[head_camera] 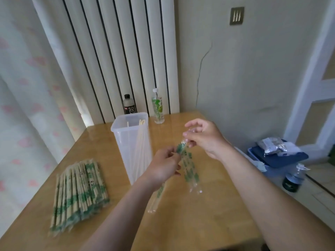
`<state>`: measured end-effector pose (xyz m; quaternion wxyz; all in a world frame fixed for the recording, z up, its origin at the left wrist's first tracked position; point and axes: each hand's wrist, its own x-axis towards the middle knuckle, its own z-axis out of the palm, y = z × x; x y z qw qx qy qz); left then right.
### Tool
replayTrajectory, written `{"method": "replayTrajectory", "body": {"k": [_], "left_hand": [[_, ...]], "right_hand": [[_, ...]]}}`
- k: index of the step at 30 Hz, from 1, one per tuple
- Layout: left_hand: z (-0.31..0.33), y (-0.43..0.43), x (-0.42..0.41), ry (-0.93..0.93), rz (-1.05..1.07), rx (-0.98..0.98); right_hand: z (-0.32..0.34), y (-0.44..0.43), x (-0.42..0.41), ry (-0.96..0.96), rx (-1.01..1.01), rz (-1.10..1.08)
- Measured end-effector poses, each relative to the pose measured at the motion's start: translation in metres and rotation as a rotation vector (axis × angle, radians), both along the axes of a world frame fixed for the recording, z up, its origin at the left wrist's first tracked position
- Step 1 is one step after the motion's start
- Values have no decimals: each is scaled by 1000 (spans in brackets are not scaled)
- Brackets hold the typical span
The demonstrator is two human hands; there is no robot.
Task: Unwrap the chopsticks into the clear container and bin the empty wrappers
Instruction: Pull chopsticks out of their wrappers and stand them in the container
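I see left hand curled round wrapped chopsticks, right hand pinching their top. Clear container just beside; pile near left edge of table, bare wood nearside.

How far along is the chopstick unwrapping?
Early. Done: a few bare chopsticks stand in the clear container. In hand: left hand and right hand pinch a green-printed wrapper between them; whether chopsticks are still inside is unclear. Left: the big pile of wrapped chopsticks on the table, plus binning the wrappers.
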<state>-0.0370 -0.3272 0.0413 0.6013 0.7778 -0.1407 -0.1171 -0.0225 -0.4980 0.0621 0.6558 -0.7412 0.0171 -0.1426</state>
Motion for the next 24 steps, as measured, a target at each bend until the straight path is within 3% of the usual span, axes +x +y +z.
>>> {"method": "replayTrajectory", "body": {"k": [4, 8, 15, 24], "left_hand": [[-17, -15, 22, 95, 129, 30], [-36, -30, 51, 110, 269, 76], [-66, -61, 89, 107, 362, 184], [-80, -73, 99, -45, 331, 361]], "right_hand": [[-35, -26, 19, 35, 89, -179], [-83, -50, 29, 210, -148, -349], [-127, -50, 26, 271, -446, -364], [-129, -53, 25, 230, -435, -357]]}}
